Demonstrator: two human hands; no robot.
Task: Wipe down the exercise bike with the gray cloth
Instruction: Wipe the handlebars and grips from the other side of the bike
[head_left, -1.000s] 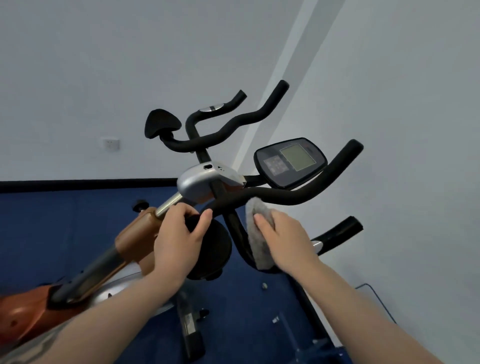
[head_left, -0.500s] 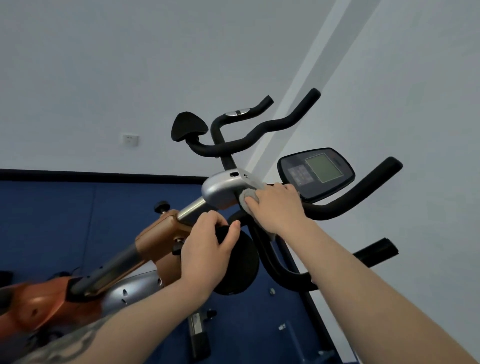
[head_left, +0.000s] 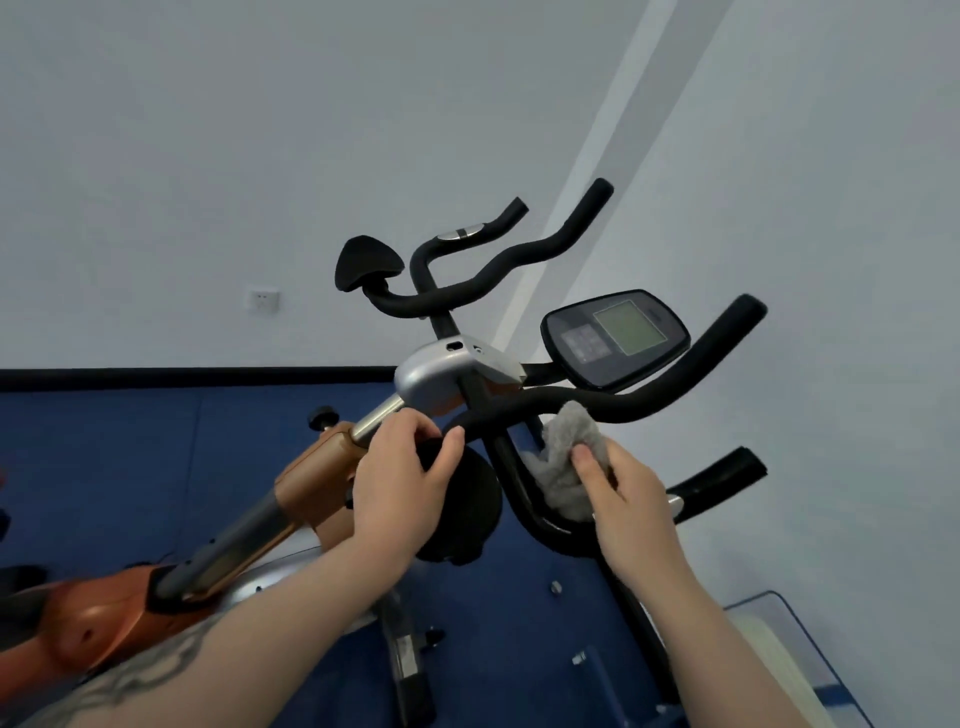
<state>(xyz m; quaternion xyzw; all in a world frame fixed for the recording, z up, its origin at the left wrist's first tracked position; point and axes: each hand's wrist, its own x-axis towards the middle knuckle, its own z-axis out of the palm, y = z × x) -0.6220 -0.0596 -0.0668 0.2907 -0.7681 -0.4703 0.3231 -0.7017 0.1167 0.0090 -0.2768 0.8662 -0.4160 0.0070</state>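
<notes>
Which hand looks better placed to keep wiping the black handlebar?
The right hand. It already holds the gray cloth bunched against the handlebar just below the console. The left hand has no cloth; it grips a black pad, steadying the bike.

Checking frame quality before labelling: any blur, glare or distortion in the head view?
Head view: wide-angle bend, the wall corner leans hard; light is soft and even, no harsh shadows; the console screen shows no glare; both hands and the gray cloth are fairly sharp; the orange frame at the left edge is soft.
</notes>
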